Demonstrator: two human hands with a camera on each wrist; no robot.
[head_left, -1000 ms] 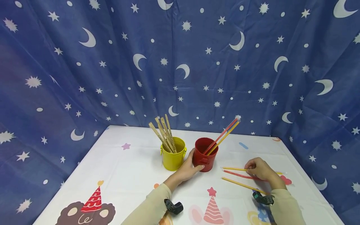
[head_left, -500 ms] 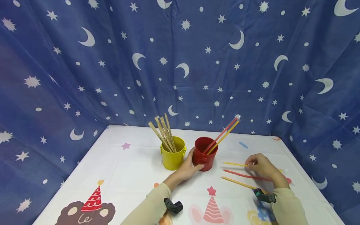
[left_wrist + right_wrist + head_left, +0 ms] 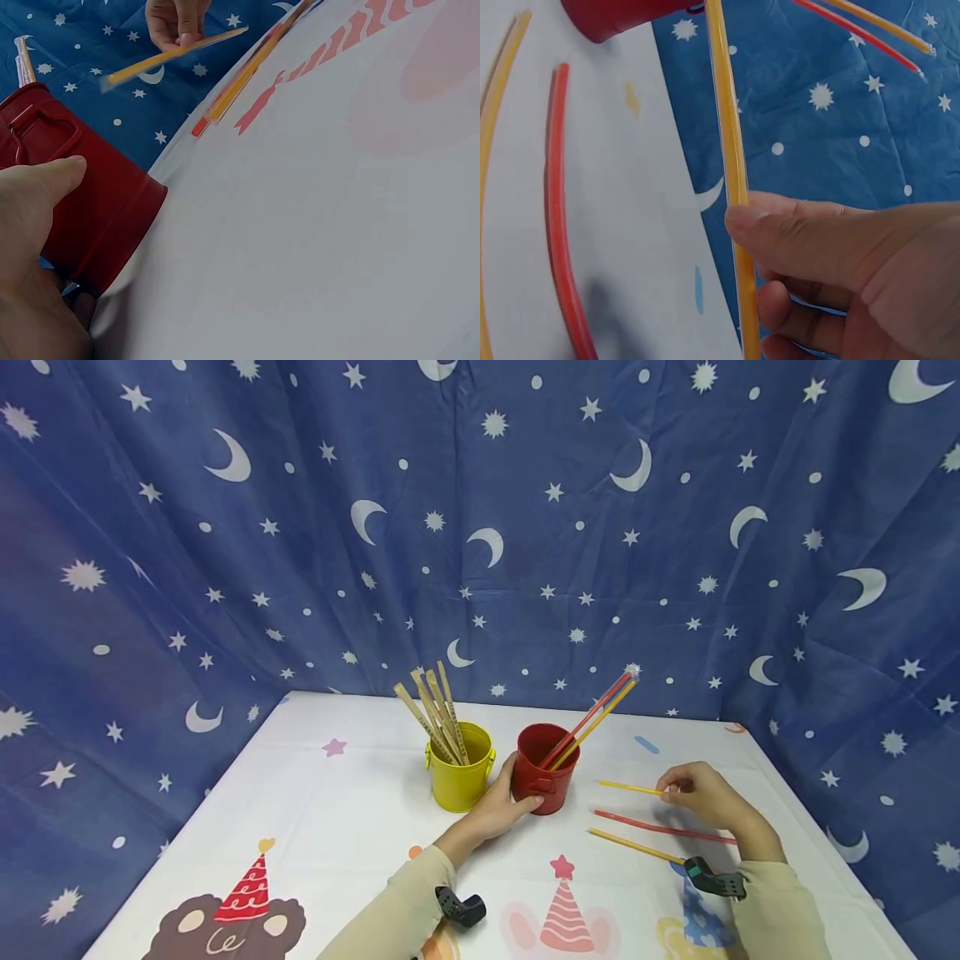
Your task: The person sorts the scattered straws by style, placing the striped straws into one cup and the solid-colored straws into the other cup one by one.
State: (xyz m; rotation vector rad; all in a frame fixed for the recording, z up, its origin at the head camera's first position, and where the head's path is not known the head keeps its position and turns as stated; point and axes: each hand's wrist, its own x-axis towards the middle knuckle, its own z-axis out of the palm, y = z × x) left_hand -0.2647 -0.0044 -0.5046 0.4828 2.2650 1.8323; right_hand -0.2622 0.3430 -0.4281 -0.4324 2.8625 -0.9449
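My left hand (image 3: 493,814) grips a small red metal bucket (image 3: 549,785), its thumb over the near side below the handle. A red and a yellow stick (image 3: 604,714) lean out of that bucket to the right. To the right, my right hand (image 3: 703,795) pinches a yellow stick in a clear wrapper (image 3: 731,127) between thumb and fingers. It is lifted off the table, its free end pointing left toward the bucket. Below it on the cloth lie a red stick (image 3: 660,828) and another yellow stick (image 3: 633,845), apart from each other.
Left of the red bucket stands a yellow bucket (image 3: 457,792) with several tan, printed flat sticks (image 3: 441,718) in it. White cloth with party prints (image 3: 330,810) covers the table. A blue star-and-moon curtain (image 3: 480,527) hangs behind.
My right hand has lifted the yellow stick off the table and moved slightly away from me. My left hand keeps its grip on the red bucket, which stays in place.
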